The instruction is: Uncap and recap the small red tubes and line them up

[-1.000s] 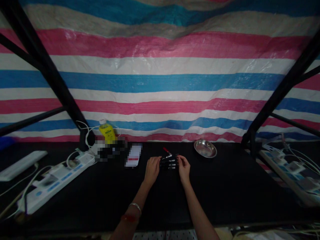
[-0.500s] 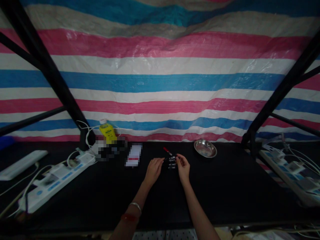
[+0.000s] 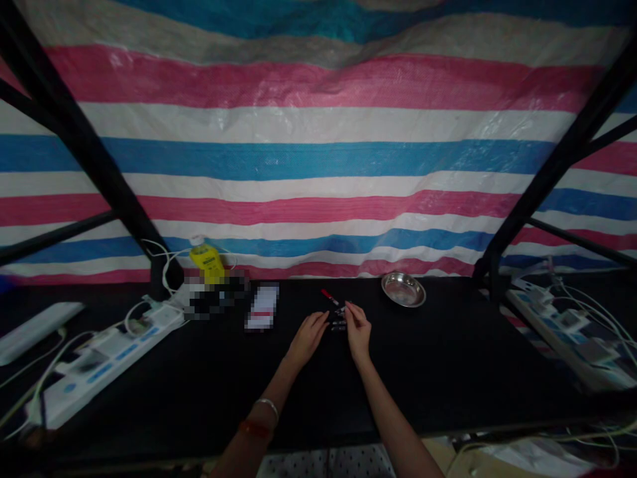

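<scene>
Several dark marker pens (image 3: pixel 339 327) with pale print lie side by side on the black tabletop, between my two hands. A red marker pen (image 3: pixel 328 296) lies slanted just beyond them. My right hand (image 3: pixel 358 330) is closed, its thumb and fingers pinching the right end of the farthest dark pen. My left hand (image 3: pixel 307 340) rests by the left ends of the pens, fingers stretched out and slightly apart. The pens' dark ends blend into the table, so whether the left fingertips touch one is unclear.
A shiny metal dish (image 3: pixel 403 290) stands to the right at the back. On the left are a blurred phone-like object (image 3: pixel 262 307), a yellow bottle (image 3: pixel 208 263) and a white power strip (image 3: pixel 107 362) with cables. Another power strip (image 3: pixel 567 332) lies at right. Striped sheeting (image 3: pixel 318 159) hangs behind.
The whole view has shifted slightly. My right hand has moved a little closer to my left and its fingers have drawn in over the farthest dark pen. The left hand stays nearly in place.
</scene>
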The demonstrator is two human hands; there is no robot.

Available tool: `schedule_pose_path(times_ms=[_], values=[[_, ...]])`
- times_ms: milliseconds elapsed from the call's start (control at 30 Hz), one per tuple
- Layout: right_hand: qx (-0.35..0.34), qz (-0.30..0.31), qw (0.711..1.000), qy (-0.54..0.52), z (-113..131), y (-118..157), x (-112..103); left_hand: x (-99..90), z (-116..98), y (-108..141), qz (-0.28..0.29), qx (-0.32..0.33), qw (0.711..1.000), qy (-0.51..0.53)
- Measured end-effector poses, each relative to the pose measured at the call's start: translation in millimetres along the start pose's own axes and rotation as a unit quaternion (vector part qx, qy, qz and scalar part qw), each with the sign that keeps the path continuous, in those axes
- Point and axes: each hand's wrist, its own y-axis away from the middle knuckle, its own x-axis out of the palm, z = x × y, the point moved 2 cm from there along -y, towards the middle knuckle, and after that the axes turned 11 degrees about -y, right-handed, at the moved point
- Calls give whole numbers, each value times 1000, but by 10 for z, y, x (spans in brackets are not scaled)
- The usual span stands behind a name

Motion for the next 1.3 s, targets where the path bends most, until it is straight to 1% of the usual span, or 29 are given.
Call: schedule_pose_path(times_ms=[200, 267, 333, 533, 700, 833, 1067, 1300], values=[[-115, 28, 989, 92, 148, 128, 68, 20, 24, -1, 1, -18, 1000, 12], [-136, 38, 985, 104, 192, 164, 89, 10, 24, 1, 2, -27, 999, 21], [-142, 36, 984, 103, 207, 185, 102, 3, 25, 4, 1, -34, 999, 31], [-102, 28, 992, 70, 141, 170, 101, -6, 33, 1, 0, -44, 998, 33], [-69, -6, 996, 58, 114, 147, 78, -48, 59, -2, -11, -50, 999, 9], [-36, -25, 997, 67, 89, 127, 59, -91, 57, -11, -18, -53, 998, -30], [-23, -54, 996, 71, 15, 21, -2, -146, 46, -21, -55, -87, 991, -82], [36, -68, 997, 12, -156, -49, -33, -153, 78, -42, -52, -83, 994, -58]])
